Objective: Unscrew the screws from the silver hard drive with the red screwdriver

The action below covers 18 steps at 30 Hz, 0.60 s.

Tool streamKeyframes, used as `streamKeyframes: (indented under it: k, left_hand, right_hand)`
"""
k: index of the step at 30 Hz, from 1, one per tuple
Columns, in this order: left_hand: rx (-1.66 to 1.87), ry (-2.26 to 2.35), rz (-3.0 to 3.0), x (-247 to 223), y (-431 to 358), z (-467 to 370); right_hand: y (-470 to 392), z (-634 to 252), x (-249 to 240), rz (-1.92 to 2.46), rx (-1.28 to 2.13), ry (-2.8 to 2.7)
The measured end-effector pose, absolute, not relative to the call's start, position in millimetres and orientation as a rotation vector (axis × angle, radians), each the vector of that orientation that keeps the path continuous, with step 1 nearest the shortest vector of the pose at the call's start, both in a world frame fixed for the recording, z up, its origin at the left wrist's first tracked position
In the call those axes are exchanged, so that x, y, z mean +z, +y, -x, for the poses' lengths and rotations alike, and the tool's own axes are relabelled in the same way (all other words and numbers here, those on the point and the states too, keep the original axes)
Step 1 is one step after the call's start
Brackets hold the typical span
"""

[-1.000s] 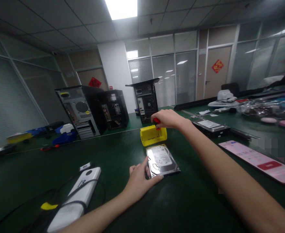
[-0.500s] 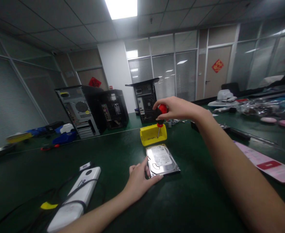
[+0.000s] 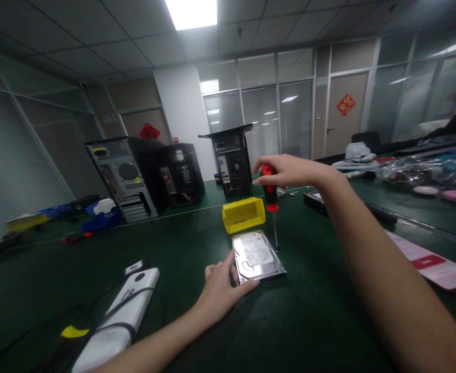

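A silver hard drive point(image 3: 255, 255) lies flat on the green table point(image 3: 313, 311). My left hand point(image 3: 222, 285) grips its near left corner, with the thumb along the front edge and the fingers at the left side. My right hand point(image 3: 280, 171) is wrapped round the handle of a red and black screwdriver point(image 3: 271, 194), held upright with the shaft pointing down. The tip is beside the drive's right edge; whether it touches anything cannot be told. Just behind the drive, a yellow bin point(image 3: 244, 215) lies with its opening toward me and small pieces inside.
Computer cases point(image 3: 129, 178) stand at the back. A white power strip point(image 3: 119, 316) with black cable lies at the left front. On the right are a pink sheet point(image 3: 437, 261), a dark metal rail point(image 3: 381, 212) and clear plastic bags point(image 3: 417, 171). A person's arm shows at the far right.
My right hand has moved the screwdriver out of the yellow bin, rightward and toward me, to the drive's right side. My left hand keeps its hold on the drive.
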<state>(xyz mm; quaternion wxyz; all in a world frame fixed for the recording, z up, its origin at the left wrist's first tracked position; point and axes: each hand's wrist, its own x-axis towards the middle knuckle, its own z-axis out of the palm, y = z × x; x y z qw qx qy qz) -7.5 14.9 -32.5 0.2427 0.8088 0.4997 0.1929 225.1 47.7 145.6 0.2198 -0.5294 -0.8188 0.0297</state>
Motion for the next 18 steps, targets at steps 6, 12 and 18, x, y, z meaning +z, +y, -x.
streamKeyframes:
  k: [6, 12, 18]
  left_hand:
    - [0.535, 1.375, -2.23, -36, 18, 7]
    - [0.555, 1.357, -2.24, -37, 18, 7]
    - [0.538, 1.37, -2.233, -37, 19, 8]
  right_hand:
    - [57, -226, 141, 1.441, -0.107, -2.285]
    - [59, -225, 139, 1.424, -0.084, -2.281]
    - [71, -225, 134, 1.46, -0.234, -2.097]
